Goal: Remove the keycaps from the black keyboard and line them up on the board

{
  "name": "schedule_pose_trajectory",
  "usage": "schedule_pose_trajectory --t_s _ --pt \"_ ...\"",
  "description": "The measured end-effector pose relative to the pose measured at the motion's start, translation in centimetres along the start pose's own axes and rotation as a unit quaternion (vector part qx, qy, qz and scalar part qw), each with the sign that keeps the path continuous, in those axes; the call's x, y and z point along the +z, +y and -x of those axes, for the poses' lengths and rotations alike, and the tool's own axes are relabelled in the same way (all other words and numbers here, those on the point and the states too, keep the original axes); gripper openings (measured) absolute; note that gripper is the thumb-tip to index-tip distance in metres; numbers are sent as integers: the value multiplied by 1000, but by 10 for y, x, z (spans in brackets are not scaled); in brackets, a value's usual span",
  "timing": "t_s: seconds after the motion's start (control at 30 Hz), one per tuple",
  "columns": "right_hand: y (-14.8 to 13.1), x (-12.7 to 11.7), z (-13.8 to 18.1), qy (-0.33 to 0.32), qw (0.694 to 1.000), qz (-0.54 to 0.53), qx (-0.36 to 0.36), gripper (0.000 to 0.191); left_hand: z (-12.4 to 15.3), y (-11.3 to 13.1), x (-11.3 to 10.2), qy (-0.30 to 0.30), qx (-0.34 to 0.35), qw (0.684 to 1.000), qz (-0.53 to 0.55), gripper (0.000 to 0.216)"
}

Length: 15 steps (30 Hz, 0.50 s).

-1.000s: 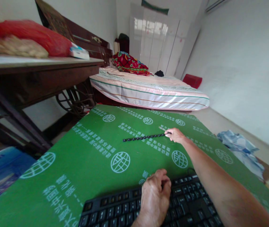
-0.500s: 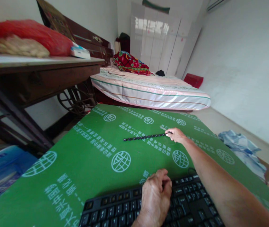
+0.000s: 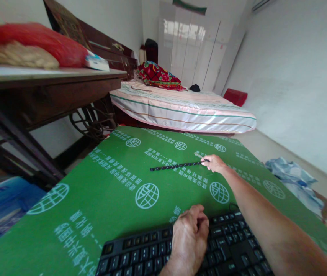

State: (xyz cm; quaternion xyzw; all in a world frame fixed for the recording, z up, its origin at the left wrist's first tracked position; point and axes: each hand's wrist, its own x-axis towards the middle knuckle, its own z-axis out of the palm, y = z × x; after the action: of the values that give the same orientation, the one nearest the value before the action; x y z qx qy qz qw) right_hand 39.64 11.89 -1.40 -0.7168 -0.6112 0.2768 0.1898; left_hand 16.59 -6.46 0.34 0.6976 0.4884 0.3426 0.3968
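Right of centre in the frame, your right hand (image 3: 214, 164) is pinching one end of a black twisted rod (image 3: 175, 166). Its long axis is running nearly level, the free end pointing left and slightly down over the green board (image 3: 108, 207). At bottom centre, your curled left hand (image 3: 189, 234) is covering part of the black keyboard (image 3: 140, 255), its grip unclear. Hands and rod are keeping their earlier places.

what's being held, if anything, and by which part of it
The right hand pinches the black rod by its right end; the left hand holds nothing that shows.
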Motion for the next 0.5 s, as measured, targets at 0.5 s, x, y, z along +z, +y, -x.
schedule_pose_trajectory --t_s 0.5 --pt "1 -1 -1 -5 1000 -23 8 28 0 -2 1 3 1 1000 3 25"
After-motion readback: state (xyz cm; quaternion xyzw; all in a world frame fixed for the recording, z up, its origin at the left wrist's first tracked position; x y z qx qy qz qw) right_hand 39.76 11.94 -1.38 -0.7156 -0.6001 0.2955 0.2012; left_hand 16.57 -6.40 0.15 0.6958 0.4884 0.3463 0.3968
